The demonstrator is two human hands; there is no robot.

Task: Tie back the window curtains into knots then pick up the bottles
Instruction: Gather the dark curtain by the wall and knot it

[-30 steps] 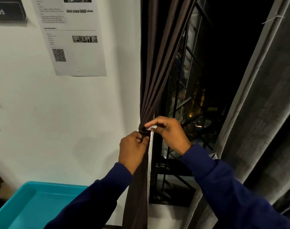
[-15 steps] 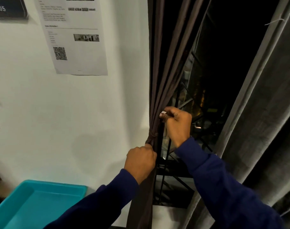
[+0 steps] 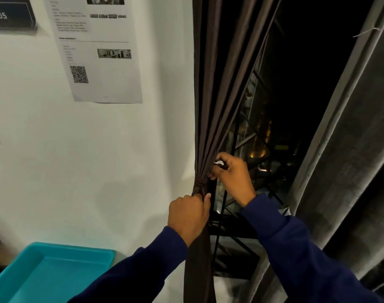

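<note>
Since a second ago the right hand (image 3: 232, 176) has risen above the knot (image 3: 199, 186), pinching fabric; the left hand (image 3: 187, 217) grips the curtain (image 3: 210, 119) beneath it; the knot is tightening.

Left hand (image 3: 187, 216) fisted, grip closed; right hand (image 3: 233, 177) above, fingers pinching.
</note>
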